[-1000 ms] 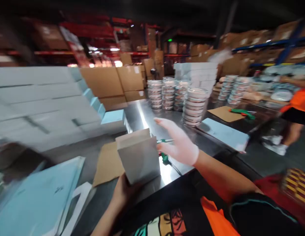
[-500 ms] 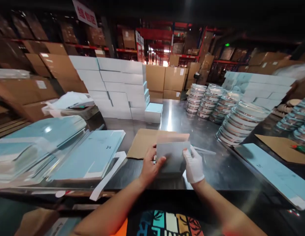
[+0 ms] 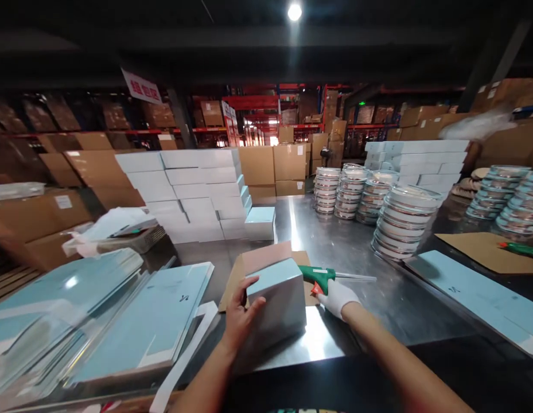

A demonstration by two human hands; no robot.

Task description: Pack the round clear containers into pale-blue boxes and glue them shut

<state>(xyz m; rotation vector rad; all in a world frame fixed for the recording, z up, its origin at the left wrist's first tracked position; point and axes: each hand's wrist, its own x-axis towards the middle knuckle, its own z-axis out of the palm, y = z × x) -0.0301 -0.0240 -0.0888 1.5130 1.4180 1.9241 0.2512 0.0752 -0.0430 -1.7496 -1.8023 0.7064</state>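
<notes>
My bare left hand (image 3: 240, 314) grips the left side of a light blue box (image 3: 277, 301) with an open pinkish flap, resting on the steel table (image 3: 361, 269) close in front of me. My right hand (image 3: 337, 298), in a white glove, is closed on the handle of a green glue gun (image 3: 320, 276) just right of the box; its nozzle points right along the table. A flat piece of brown cardboard (image 3: 232, 278) lies under and behind the box.
Flat light blue box blanks (image 3: 120, 310) are piled at left. Stacked white boxes (image 3: 184, 189) stand behind. Stacks of round lidded tins (image 3: 399, 221) fill the right middle. Another blue blank (image 3: 477, 295) and a second glue gun (image 3: 520, 248) lie at right. Cartons line the racks.
Both hands held the box half a second ago. My right hand has left it and closed on the green glue gun; the box now stands tilted under my left hand.
</notes>
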